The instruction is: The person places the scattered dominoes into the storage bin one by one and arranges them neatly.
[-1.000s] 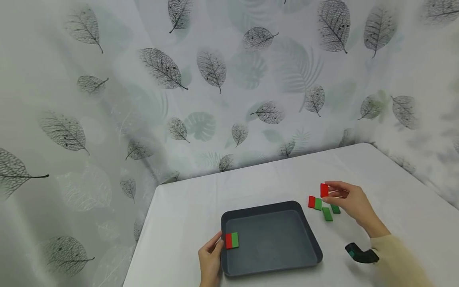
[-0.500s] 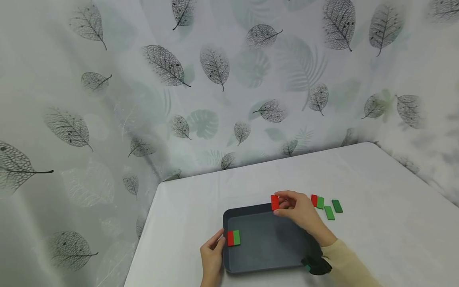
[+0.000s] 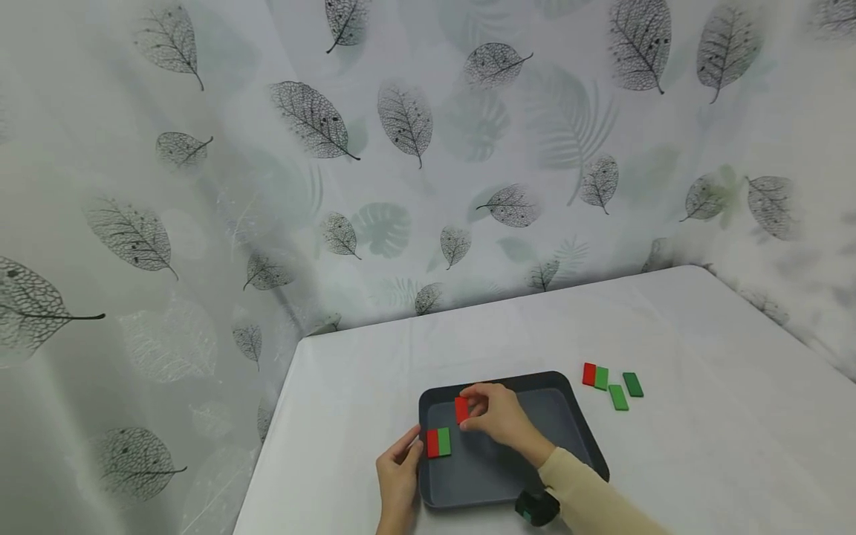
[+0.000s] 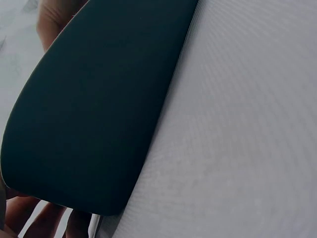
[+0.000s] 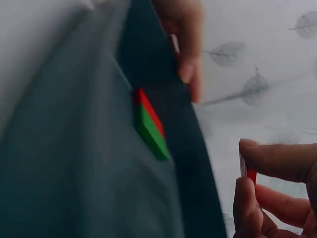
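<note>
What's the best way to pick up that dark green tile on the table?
Pinch the dark green tile by its short ends, perhaps from above and the right, once the right hand is free of the red tile. It lies flat, both ends look free, and the nearest light green tile sits off its left side.

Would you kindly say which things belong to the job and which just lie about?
In the job, it seems:
red tile, in the right hand
tray, by the left hand
red-green pair in it

Lying aside, perhaps for later:
light green tile
dark green tile
other red-green pair
</note>
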A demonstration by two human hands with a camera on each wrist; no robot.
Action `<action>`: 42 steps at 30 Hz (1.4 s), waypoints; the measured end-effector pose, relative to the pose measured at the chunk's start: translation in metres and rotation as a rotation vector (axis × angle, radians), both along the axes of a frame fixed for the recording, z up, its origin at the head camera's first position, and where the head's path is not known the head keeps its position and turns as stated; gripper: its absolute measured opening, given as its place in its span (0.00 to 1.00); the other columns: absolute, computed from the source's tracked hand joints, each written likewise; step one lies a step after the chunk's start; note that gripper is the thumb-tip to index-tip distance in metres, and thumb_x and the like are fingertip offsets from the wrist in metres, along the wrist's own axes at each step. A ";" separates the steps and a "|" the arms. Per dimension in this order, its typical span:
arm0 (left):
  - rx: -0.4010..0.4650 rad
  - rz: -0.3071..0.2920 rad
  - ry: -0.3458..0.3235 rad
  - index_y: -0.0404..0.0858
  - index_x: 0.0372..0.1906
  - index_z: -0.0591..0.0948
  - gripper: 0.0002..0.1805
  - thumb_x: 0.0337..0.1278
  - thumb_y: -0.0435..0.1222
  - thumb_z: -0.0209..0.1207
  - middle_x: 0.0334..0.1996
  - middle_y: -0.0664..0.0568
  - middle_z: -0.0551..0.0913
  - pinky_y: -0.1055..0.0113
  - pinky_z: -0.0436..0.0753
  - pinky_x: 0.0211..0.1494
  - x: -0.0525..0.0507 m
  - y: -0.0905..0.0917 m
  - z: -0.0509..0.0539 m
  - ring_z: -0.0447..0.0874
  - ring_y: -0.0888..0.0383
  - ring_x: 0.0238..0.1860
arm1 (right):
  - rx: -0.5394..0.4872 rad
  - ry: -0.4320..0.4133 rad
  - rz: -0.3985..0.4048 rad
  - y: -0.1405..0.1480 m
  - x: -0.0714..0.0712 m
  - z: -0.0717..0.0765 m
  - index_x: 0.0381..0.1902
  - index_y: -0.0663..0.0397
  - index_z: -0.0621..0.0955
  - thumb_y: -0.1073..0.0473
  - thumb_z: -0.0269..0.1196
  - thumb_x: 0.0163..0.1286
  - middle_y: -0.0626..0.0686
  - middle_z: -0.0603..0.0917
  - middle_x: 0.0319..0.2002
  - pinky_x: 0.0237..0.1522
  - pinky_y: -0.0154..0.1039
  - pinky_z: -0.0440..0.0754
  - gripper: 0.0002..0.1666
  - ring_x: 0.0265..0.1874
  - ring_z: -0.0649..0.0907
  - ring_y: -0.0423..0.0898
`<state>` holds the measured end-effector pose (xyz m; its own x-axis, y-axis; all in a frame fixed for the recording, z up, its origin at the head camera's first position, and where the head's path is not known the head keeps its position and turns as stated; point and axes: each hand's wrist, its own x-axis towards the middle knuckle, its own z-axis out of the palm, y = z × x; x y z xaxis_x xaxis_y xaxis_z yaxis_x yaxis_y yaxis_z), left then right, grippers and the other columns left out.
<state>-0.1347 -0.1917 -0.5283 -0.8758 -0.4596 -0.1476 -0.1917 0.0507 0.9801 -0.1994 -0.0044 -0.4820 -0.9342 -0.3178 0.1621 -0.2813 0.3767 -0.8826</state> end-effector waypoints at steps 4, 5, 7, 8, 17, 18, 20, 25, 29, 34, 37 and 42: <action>-0.004 -0.013 -0.002 0.34 0.54 0.83 0.17 0.59 0.30 0.60 0.56 0.38 0.82 0.74 0.83 0.45 0.001 0.000 0.001 0.82 0.55 0.51 | 0.047 0.007 0.034 -0.008 0.001 -0.012 0.45 0.65 0.84 0.68 0.77 0.43 0.52 0.84 0.31 0.28 0.30 0.78 0.27 0.24 0.80 0.36; -0.004 -0.011 -0.003 0.35 0.54 0.83 0.17 0.60 0.30 0.60 0.56 0.39 0.82 0.74 0.83 0.45 0.001 0.000 0.001 0.83 0.56 0.50 | 0.055 0.011 0.045 -0.010 0.001 -0.013 0.45 0.65 0.83 0.69 0.77 0.43 0.52 0.83 0.31 0.27 0.30 0.78 0.27 0.24 0.79 0.36; -0.006 -0.010 -0.002 0.35 0.54 0.83 0.17 0.60 0.30 0.60 0.56 0.38 0.82 0.74 0.83 0.44 0.001 0.000 0.002 0.83 0.57 0.49 | 0.075 0.030 0.070 -0.013 0.002 -0.016 0.44 0.67 0.83 0.70 0.77 0.42 0.53 0.83 0.31 0.27 0.30 0.78 0.27 0.23 0.79 0.36; -0.006 -0.008 -0.003 0.35 0.54 0.83 0.17 0.59 0.30 0.60 0.56 0.39 0.82 0.75 0.83 0.44 0.001 0.000 0.002 0.83 0.58 0.48 | 0.083 0.039 0.085 -0.014 0.002 -0.017 0.44 0.67 0.83 0.70 0.77 0.42 0.53 0.82 0.31 0.27 0.30 0.78 0.27 0.23 0.79 0.36; 0.007 -0.012 0.006 0.33 0.54 0.82 0.17 0.60 0.29 0.59 0.57 0.38 0.81 0.77 0.82 0.44 -0.002 -0.001 -0.003 0.82 0.52 0.53 | 0.131 0.038 0.166 -0.018 0.007 -0.026 0.42 0.71 0.82 0.74 0.75 0.41 0.55 0.79 0.32 0.26 0.29 0.77 0.25 0.24 0.77 0.37; 0.008 -0.011 0.007 0.33 0.54 0.82 0.17 0.60 0.29 0.59 0.57 0.38 0.81 0.77 0.82 0.44 -0.002 -0.001 -0.003 0.82 0.53 0.53 | 0.132 0.041 0.162 -0.018 0.008 -0.026 0.42 0.71 0.82 0.74 0.75 0.41 0.55 0.79 0.31 0.26 0.29 0.77 0.25 0.24 0.77 0.37; 0.005 -0.009 0.007 0.33 0.54 0.82 0.17 0.60 0.29 0.59 0.57 0.38 0.82 0.78 0.81 0.43 -0.002 -0.001 -0.003 0.82 0.54 0.52 | 0.138 0.051 0.155 -0.019 0.008 -0.027 0.40 0.70 0.83 0.74 0.75 0.40 0.55 0.78 0.31 0.26 0.29 0.76 0.25 0.24 0.76 0.36; 0.001 -0.002 0.014 0.33 0.54 0.83 0.17 0.60 0.29 0.60 0.56 0.39 0.82 0.79 0.81 0.42 0.000 0.000 -0.001 0.83 0.55 0.51 | 0.152 0.062 0.154 -0.019 0.008 -0.027 0.39 0.70 0.83 0.73 0.76 0.39 0.55 0.77 0.30 0.25 0.28 0.76 0.24 0.23 0.76 0.36; 0.005 0.001 0.019 0.33 0.54 0.83 0.17 0.60 0.29 0.60 0.56 0.39 0.82 0.78 0.81 0.43 0.001 0.001 -0.001 0.83 0.52 0.52 | 0.154 0.055 0.159 -0.019 0.008 -0.026 0.39 0.71 0.83 0.74 0.76 0.38 0.55 0.77 0.30 0.25 0.29 0.76 0.24 0.24 0.77 0.37; 0.004 -0.004 0.008 0.32 0.54 0.82 0.17 0.60 0.28 0.59 0.56 0.38 0.82 0.77 0.82 0.43 -0.001 0.000 -0.003 0.82 0.50 0.54 | 0.161 0.046 0.161 -0.020 0.008 -0.027 0.39 0.71 0.83 0.74 0.77 0.38 0.54 0.77 0.29 0.26 0.29 0.76 0.25 0.24 0.78 0.38; 0.000 -0.008 0.005 0.31 0.54 0.82 0.17 0.60 0.29 0.59 0.56 0.37 0.82 0.77 0.82 0.43 -0.001 -0.001 -0.002 0.82 0.49 0.54 | 0.164 0.048 0.164 -0.020 0.008 -0.028 0.39 0.71 0.83 0.74 0.77 0.38 0.53 0.76 0.30 0.26 0.29 0.76 0.25 0.24 0.77 0.38; 0.000 -0.005 0.008 0.33 0.54 0.83 0.17 0.60 0.29 0.59 0.56 0.38 0.82 0.75 0.83 0.44 0.000 0.000 -0.001 0.82 0.50 0.54 | 0.152 0.048 0.180 -0.019 0.007 -0.030 0.42 0.72 0.82 0.74 0.77 0.38 0.54 0.77 0.30 0.26 0.29 0.77 0.28 0.23 0.77 0.37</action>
